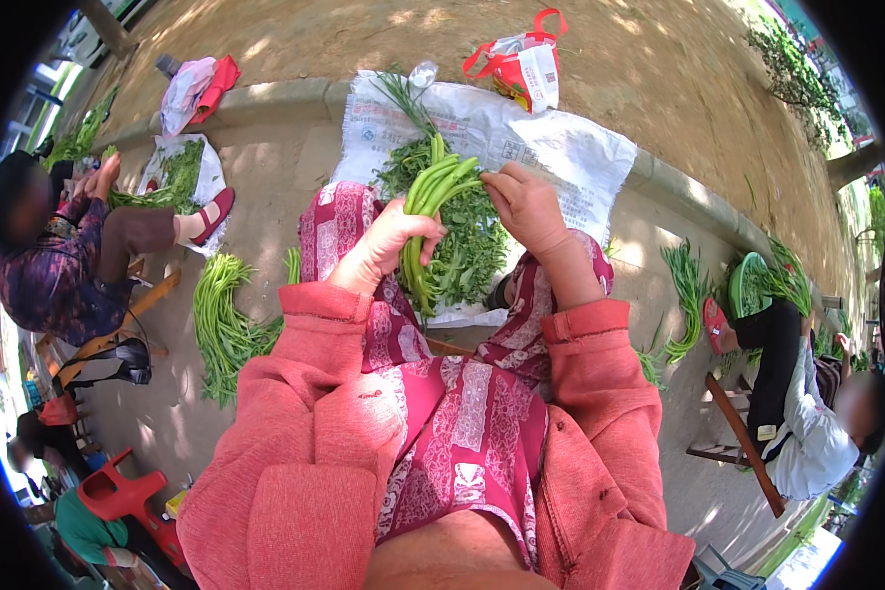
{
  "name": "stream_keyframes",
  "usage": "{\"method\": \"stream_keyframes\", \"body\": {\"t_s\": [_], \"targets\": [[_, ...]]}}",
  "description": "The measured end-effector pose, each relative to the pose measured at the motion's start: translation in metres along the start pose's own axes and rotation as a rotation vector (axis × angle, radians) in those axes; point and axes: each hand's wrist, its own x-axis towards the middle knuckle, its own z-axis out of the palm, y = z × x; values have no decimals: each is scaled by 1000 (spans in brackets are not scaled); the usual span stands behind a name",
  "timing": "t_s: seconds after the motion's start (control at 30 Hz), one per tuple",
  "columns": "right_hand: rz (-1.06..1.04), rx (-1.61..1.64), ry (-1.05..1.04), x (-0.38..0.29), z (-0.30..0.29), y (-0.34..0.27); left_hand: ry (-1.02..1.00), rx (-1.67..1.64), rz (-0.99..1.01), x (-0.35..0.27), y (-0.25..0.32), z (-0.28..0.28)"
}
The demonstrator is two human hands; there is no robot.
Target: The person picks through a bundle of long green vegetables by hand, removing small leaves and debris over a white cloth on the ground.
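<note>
My left hand (402,240) is closed around a bundle of long green stems (439,181), whose ends fan out above and to the right of the fist. With thumb and fingertips, my right hand (525,206) pinches the end of a stem at the bundle's right side. Below both hands a heap of green leaves (472,251) lies on a white woven sack (582,158) spread on the ground. Thin green blades (405,99) lie at the top of the heap, beside a crumpled clear plastic piece (422,74).
Green stems (225,324) are piled on the pavement at left, with longer greens (686,295) at right. A red and white bag (527,70) stands by the stone curb (664,184). Seated people are on both sides, near a red plastic stool (122,487) and a green basket (748,284).
</note>
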Motion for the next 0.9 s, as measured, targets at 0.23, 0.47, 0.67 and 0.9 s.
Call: {"method": "stream_keyframes", "body": {"t_s": [0.23, 0.47, 0.67, 0.9], "targets": [[-36, -45, -87, -6, 11, -5, 84, -41, -50, -14, -14, -1], [-2, -38, -88, -6, 30, -12, 131, -118, -100, -23, -31, -7], [279, 153, -19, -5, 40, -8, 180, -94, -114, -17, -28, -6], [687, 348, 258, 2, 35, 36, 144, -84, -54, -16, -25, -13]]}}
